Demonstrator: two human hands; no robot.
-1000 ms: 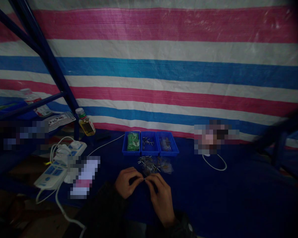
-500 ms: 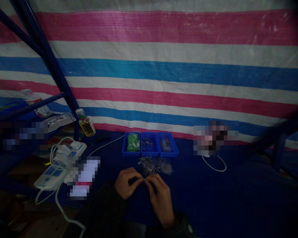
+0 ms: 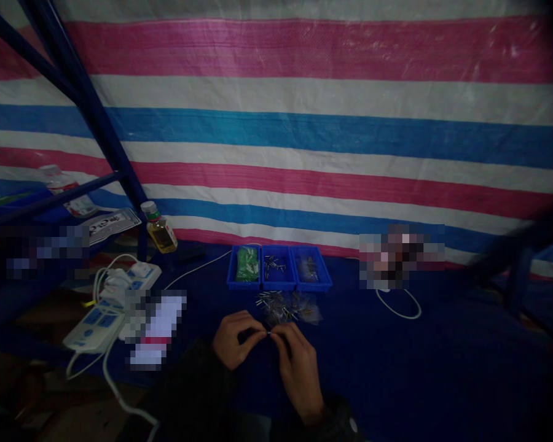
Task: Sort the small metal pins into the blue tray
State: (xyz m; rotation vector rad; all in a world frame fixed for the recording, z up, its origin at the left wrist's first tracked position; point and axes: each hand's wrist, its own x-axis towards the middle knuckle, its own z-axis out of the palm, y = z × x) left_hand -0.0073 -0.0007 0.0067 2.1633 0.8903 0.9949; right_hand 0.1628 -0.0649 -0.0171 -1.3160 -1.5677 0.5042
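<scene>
My left hand (image 3: pixel 238 339) and my right hand (image 3: pixel 299 367) meet fingertip to fingertip over the blue table. Pinched between them is a small shiny metal pin (image 3: pixel 268 333), mostly hidden by the fingers. Just beyond the hands lies a heap of thin metal pins (image 3: pixel 276 302), partly on clear plastic bags (image 3: pixel 308 309). Behind the heap stand three joined blue bins: the left bin (image 3: pixel 244 286) holds a green packet (image 3: pixel 247 265), the middle bin (image 3: pixel 279 286) loose metal pins, and the right bin (image 3: pixel 322 283) a clear bag with small parts.
To the left lie white power strips (image 3: pixel 94 328) with plugs and cables, beside a blurred-out flat item (image 3: pixel 159 331). A bottle of yellow liquid (image 3: pixel 160 230) stands by the blue metal frame (image 3: pixel 96 129). At right, a white cable loop (image 3: pixel 419 310) lies below a blurred-out object.
</scene>
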